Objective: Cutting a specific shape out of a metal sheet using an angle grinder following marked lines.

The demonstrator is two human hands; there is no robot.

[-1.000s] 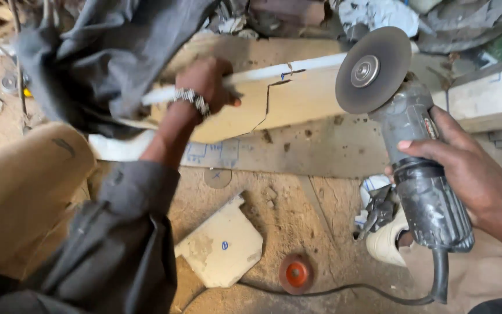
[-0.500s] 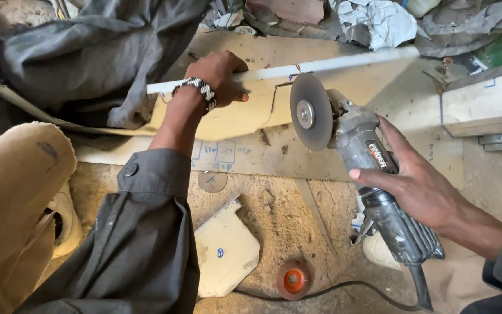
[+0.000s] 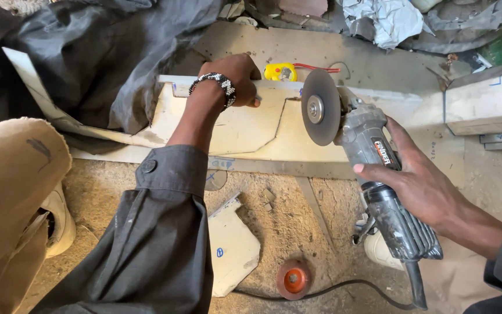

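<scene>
My left hand (image 3: 236,77), with a beaded bracelet at the wrist, presses down on the top edge of a pale flat panel (image 3: 245,128) that has cut lines drawn on it. My right hand (image 3: 422,186) grips the body of a grey angle grinder (image 3: 379,174). Its round cutting disc (image 3: 319,107) hangs just over the panel, to the right of my left hand.
A cut-off pale piece (image 3: 230,247) and an orange disc (image 3: 294,280) lie on the sawdust-covered ground. The grinder's black cable (image 3: 344,288) trails below. A yellow tape measure (image 3: 280,71) sits behind the panel. Dark cloth (image 3: 88,64) lies left, boards (image 3: 486,104) right.
The grinder has come down and toward the panel, its disc now close beside my left hand. The view has shifted, showing the panel lower and the tape measure behind it.
</scene>
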